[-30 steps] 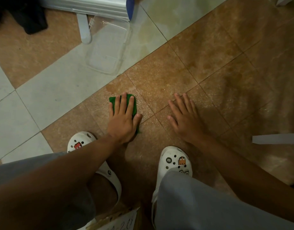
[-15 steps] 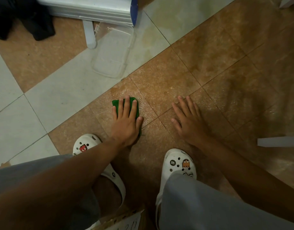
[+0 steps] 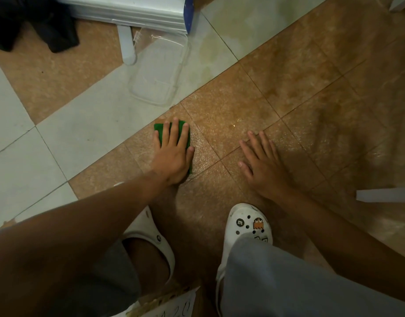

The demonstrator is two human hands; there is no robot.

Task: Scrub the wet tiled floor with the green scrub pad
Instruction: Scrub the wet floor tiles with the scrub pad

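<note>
Left hand (image 3: 172, 154) flat on rectangular green scrub pad (image 3: 159, 132), right hand (image 3: 263, 165) splayed on glossy brown tiles (image 3: 231, 115)

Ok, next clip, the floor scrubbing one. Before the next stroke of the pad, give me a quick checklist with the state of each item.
1. Left hand flat on the green scrub pad, fingers straight across it: ok.
2. Pad lying on the brown tile being scrubbed, not lifted: ok.
3. Tile wet, with a sheen beside the pad: ok.
4. Right hand flat on the floor as a brace, holding nothing: ok.
5. Path ahead: the clear plastic lid lies just beyond the pad on the pale tile, so a long forward stroke may hit it: not ok.
6. How hard the left hand presses: cannot tell.
</note>
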